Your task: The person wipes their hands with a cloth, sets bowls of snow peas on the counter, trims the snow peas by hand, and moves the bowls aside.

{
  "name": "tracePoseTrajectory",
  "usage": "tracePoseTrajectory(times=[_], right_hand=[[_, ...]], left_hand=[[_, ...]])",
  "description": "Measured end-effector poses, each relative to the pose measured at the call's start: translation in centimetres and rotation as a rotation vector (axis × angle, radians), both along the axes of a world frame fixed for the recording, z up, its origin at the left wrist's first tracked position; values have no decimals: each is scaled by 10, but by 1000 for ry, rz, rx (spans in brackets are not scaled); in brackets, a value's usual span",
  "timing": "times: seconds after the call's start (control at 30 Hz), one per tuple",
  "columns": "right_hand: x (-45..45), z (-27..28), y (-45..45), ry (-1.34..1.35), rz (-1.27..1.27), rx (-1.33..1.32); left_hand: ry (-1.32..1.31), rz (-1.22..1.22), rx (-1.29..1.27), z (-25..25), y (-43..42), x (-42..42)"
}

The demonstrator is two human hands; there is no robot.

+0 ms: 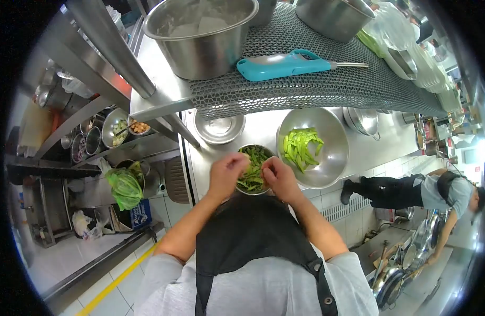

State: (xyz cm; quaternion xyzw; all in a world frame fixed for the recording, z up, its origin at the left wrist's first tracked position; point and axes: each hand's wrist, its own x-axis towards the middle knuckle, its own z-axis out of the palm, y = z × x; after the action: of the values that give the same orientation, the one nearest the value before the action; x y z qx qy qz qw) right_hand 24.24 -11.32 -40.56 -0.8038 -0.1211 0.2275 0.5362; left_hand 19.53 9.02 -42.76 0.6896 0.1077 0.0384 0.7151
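Note:
A small metal bowl (270,152) stands on the steel counter right in front of my apron, filled with green pieces that look like pods or leaves (251,179). Over its left rim is my left hand (227,176), slightly blurred, its fingers curled together. My right hand (281,180) is closed in a pinch at the bowl's right side. What either hand pinches, if anything, is too small to make out. Beside my right hand sits a wide steel bowl (334,152) with bright green cut strips (301,148) in it.
Behind the small bowl is a shallow metal dish (219,129). A mesh-covered shelf (316,87) overhangs the counter, carrying a large pot (200,55) and a turquoise gas lighter (284,66). Leafy cabbage (125,187) lies at left. Another person (411,192) works at right.

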Motion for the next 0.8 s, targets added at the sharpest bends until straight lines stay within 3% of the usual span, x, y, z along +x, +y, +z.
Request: tracePoseTrajectory(times=[0.13,0.5,0.6,0.67,0.8], right_hand=[[0,-7,-14,163,14,142],[-2,16,13,-184,-46,-51],[6,20,6,-294,170,-81],[4,23,8,-321,163,-77],[-1,17,10,-416,198,-87]], left_hand=[[104,157,-353,5,13,6],[-11,-7,-142,22,1,-12],[-31,-21,-61,21,4,-16],[-56,-22,-86,23,1,-15],[-236,-117,497,40,3,-15]])
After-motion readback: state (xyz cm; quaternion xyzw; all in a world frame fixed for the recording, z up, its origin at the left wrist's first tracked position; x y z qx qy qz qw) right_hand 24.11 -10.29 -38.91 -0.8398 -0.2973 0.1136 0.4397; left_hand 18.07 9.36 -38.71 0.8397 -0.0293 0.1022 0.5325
